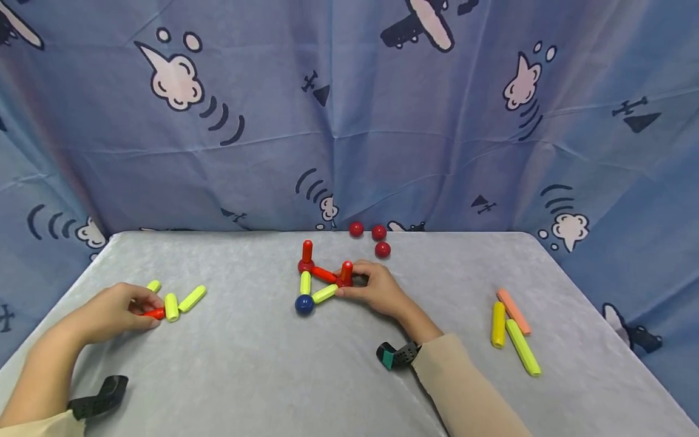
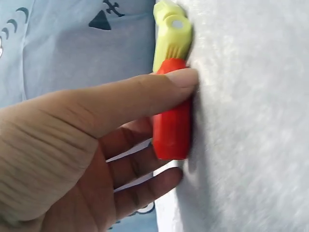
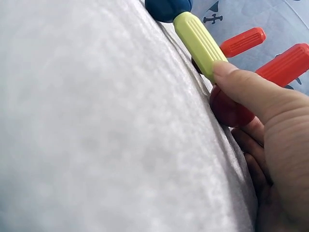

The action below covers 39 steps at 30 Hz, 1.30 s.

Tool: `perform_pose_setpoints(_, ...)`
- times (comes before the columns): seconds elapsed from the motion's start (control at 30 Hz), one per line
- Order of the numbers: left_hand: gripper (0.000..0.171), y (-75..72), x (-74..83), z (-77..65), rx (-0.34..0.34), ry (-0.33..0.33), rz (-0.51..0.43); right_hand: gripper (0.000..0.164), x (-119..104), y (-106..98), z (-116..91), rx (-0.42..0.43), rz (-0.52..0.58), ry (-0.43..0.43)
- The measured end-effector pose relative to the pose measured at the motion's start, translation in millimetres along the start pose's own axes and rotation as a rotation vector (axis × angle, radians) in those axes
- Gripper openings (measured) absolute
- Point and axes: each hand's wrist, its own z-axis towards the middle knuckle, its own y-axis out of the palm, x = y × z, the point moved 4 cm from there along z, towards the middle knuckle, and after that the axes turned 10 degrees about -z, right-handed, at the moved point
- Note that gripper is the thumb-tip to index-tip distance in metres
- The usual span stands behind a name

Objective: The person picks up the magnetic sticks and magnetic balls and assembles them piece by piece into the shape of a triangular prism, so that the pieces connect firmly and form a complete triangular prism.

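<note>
My left hand [image 1: 117, 312] pinches a short red rod [image 2: 172, 130] between thumb and fingers, at the table's left. The rod's far end meets a yellow-green rod [image 1: 172, 307]. At mid-table lies a triangle of magnetic rods and balls: a blue ball [image 1: 304, 304] at the near corner, red balls at the other two. Two yellow-green rods [image 1: 325, 294] and a red rod [image 1: 324, 275] form its sides. A red rod [image 1: 307, 251] stands upright on each red ball. My right hand [image 1: 379, 290] holds the right corner, thumb on the yellow-green rod by the red ball [image 3: 229, 108].
Beyond the triangle sit three loose red balls [image 1: 382, 249] near the table's back edge. Two more yellow-green rods [image 1: 192, 298] lie around the left hand. On the right are an orange rod [image 1: 514, 311], a yellow rod [image 1: 498, 325] and a longer yellow-green rod [image 1: 523, 348]. A patterned blue curtain [image 1: 349, 121] hangs behind.
</note>
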Motion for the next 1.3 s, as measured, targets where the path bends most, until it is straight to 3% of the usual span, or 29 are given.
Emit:
perform_pose_setpoints(0.17, 0.019, 0.4, 3.3, 2.5, 0.075, 0.020, 0.034, 0.036, 1, 2, 0, -0.005, 0.003, 0.017)
perform_pose_setpoints(0.33, 0.016, -4.3, 23.3, 5.4, 0.150, 0.028, 0.000, 0.036, 0, 0, 0, 0.001, -0.001, 0.009)
perform_pose_setpoints(0.5, 0.024, -3.7, 64.0, 13.6, 0.190, 0.067, -0.096, 0.036, -1, 1, 1, 0.005, 0.001, 0.009)
perform_pose_setpoints(0.67, 0.024, 12.2, 107.5, 27.1, 0.158, 0.126, -0.270, 0.035, -2, 2, 1, -0.001, 0.004, -0.001)
perform_pose_setpoints(0.87, 0.018, 38.9, 161.8, 60.1, 0.075, 0.191, -0.382, 0.034, 1, -1, -3, 0.024, -0.005, -0.002)
perform_pose_setpoints(0.97, 0.018, 52.4, 181.3, 76.1, 0.057, 0.231, -0.428, 0.034, 2, -2, -4, 0.036, -0.016, -0.004)
perform_pose_setpoints(1.1, 0.021, 69.3, 190.1, 87.1, 0.072, 0.221, -0.516, 0.030, 3, -2, -3, 0.058, -0.032, -0.015)
perform_pose_setpoints(1.3, 0.023, 83.5, 185.8, 93.1, 0.141, 0.195, -0.573, 0.029, 1, -2, -2, 0.068, -0.042, -0.015)
